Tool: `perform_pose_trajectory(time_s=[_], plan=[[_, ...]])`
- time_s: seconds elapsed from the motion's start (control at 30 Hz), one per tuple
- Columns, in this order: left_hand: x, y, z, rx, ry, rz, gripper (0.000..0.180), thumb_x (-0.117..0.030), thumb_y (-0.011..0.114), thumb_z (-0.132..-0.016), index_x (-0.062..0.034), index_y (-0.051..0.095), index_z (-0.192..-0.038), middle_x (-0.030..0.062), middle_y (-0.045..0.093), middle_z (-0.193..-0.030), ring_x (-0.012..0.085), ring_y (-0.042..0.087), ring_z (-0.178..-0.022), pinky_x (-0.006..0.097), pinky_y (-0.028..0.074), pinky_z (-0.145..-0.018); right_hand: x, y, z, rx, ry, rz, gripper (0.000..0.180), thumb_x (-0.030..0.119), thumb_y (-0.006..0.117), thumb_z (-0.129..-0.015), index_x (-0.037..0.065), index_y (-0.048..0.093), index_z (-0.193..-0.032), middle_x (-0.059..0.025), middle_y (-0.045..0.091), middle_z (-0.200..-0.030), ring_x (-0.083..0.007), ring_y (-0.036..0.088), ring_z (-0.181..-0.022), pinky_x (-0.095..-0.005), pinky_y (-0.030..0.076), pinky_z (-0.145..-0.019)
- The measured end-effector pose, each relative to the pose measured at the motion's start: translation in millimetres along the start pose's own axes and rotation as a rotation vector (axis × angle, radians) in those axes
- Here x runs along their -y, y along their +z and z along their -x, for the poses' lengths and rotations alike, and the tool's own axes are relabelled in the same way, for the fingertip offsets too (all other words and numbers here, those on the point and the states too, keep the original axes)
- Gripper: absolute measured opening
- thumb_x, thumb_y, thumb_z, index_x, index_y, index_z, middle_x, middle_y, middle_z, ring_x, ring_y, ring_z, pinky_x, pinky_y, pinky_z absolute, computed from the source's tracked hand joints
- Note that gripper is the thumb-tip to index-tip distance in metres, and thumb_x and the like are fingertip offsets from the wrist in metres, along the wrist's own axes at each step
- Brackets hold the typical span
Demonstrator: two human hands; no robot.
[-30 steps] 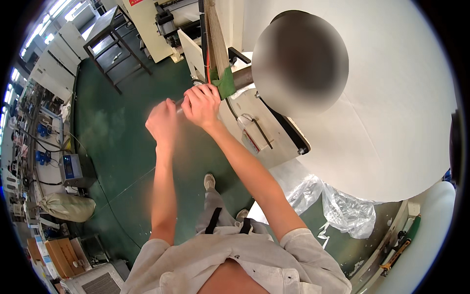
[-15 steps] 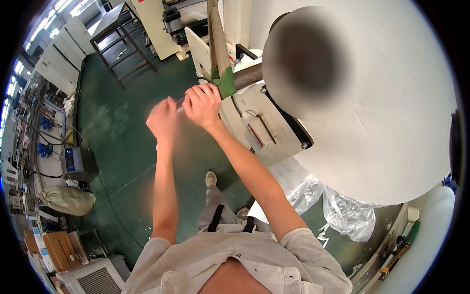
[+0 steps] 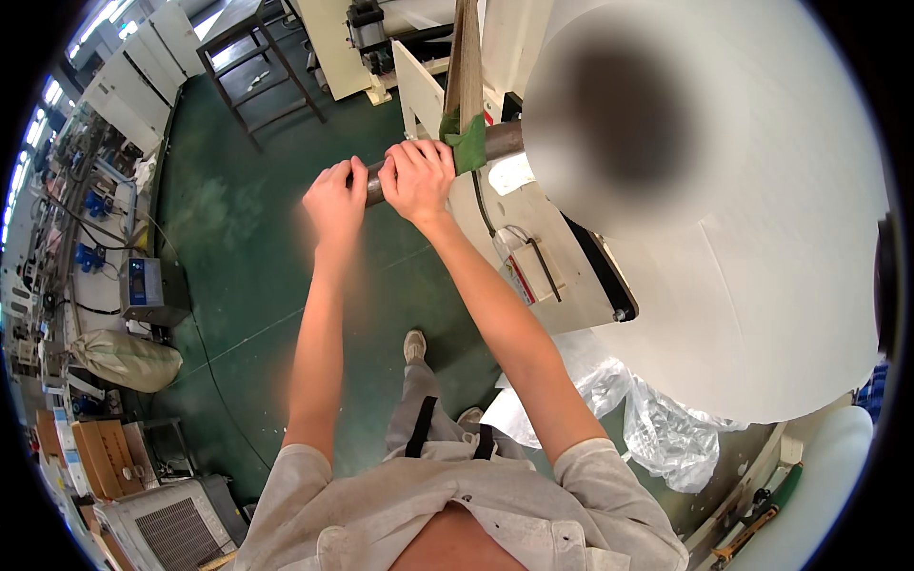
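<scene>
A dark metal shaft (image 3: pixel 505 141) sticks out to the left from a big white roll (image 3: pixel 771 247) that fills the right side. My left hand (image 3: pixel 335 202) is wrapped round the shaft's outer end. Close beside it, my right hand (image 3: pixel 419 179) is closed over the same shaft, its fingers curled on top. Just right of that hand, a tan lifting strap (image 3: pixel 465 67) loops round the shaft, with a green sleeve (image 3: pixel 466 145) at the bend. The roll's centre is smeared by a dark blur.
Below the shaft stands a pale machine side plate (image 3: pixel 547 271) with a cable. Crumpled clear plastic film (image 3: pixel 671 443) lies on the green floor (image 3: pixel 257 285) under the roll. A dark metal table (image 3: pixel 252 71) is at far left; a cluttered bench (image 3: pixel 57 257) runs along the left.
The shaft, strap and both hands have shifted farther away relative to the machine side plate. The whole view has swung somewhat as well. Both hands keep their hold on the shaft.
</scene>
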State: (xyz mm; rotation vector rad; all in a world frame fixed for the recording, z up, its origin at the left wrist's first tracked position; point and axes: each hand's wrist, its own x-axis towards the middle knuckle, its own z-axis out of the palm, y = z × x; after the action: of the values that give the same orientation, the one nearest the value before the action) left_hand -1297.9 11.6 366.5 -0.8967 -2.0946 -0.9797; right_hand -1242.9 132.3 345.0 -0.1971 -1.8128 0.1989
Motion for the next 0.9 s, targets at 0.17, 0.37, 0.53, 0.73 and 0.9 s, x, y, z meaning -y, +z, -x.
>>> perform_pose_trajectory(time_s=[0.17, 0.37, 0.53, 0.73, 0.9], plan=[[-8, 1, 2, 0.001, -0.016, 0.009, 0.020, -0.020, 0.061, -0.088, -0.0066, 0.070, -0.075, 0.0102, 0.062, -0.063, 0.0264, 0.060, -0.054, 0.035, 0.046, -0.052, -4, -5, 3, -0.005, 0.000, 0.008, 0.010, 0.015, 0.059, -0.072, 0.007, 0.055, -0.066, -0.0042, 0.056, -0.069, -0.0234, 0.055, -0.073, -0.0378, 0.043, -0.076], [-20, -2, 5, 0.002, 0.001, 0.026, 0.020, -0.019, 0.061, -0.088, -0.0059, 0.069, -0.075, 0.0105, 0.062, -0.063, 0.0265, 0.060, -0.055, 0.035, 0.046, -0.052, -6, -17, 1, -0.016, -0.009, -0.004, 0.009, 0.014, 0.059, -0.072, 0.007, 0.056, -0.068, -0.0045, 0.056, -0.069, -0.0237, 0.055, -0.073, -0.0378, 0.043, -0.076], [-28, -1, 9, -0.053, 0.029, 0.042, 0.025, -0.018, 0.062, -0.085, -0.0065, 0.060, -0.063, 0.0056, 0.056, -0.059, 0.0220, 0.054, -0.052, 0.035, 0.042, -0.048, -7, -28, 0, -0.006, -0.004, 0.000, 0.010, 0.014, 0.059, -0.072, 0.007, 0.056, -0.068, -0.0046, 0.055, -0.069, -0.0238, 0.055, -0.073, -0.0383, 0.043, -0.077], [-33, -1, 13, -0.052, 0.051, 0.063, 0.024, -0.018, 0.062, -0.086, -0.0060, 0.061, -0.065, 0.0063, 0.057, -0.060, 0.0225, 0.054, -0.053, 0.035, 0.042, -0.049, -8, -36, 1, -0.013, -0.004, 0.002, 0.010, 0.015, 0.059, -0.072, 0.007, 0.055, -0.067, -0.0046, 0.055, -0.069, -0.0239, 0.055, -0.073, -0.0384, 0.043, -0.077], [-31, -2, 14, -0.049, 0.044, 0.051, 0.023, -0.019, 0.062, -0.086, -0.0061, 0.063, -0.067, 0.0062, 0.059, -0.062, 0.0229, 0.056, -0.054, 0.035, 0.043, -0.049, -6, -35, 1, -0.027, -0.010, 0.000, 0.010, 0.015, 0.059, -0.072, 0.007, 0.055, -0.067, -0.0046, 0.055, -0.069, -0.0239, 0.055, -0.073, -0.0381, 0.043, -0.076]])
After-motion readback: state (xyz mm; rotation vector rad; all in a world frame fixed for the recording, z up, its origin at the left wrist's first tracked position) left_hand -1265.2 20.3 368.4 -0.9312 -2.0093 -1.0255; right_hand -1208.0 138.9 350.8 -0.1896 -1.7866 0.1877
